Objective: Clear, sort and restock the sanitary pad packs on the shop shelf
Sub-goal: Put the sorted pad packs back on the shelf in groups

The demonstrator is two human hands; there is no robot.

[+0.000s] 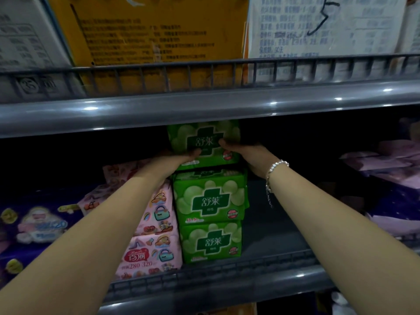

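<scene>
**Both hands grasp the top green pack**

Shelves come first: two grey shelves are in view, the upper shelf (204,105) carrying three cartons, the lower shelf (227,280) carrying the packs. Three green packs are stacked in one column; the top green pack (204,135) sits just under the upper shelf. Two pink packs (156,253) stand just left of the column. The left hand (181,159) and the right hand (241,151) each grasp one side of the top green pack, thumbs on its front. One bracelet (276,165) circles the right wrist.
</scene>
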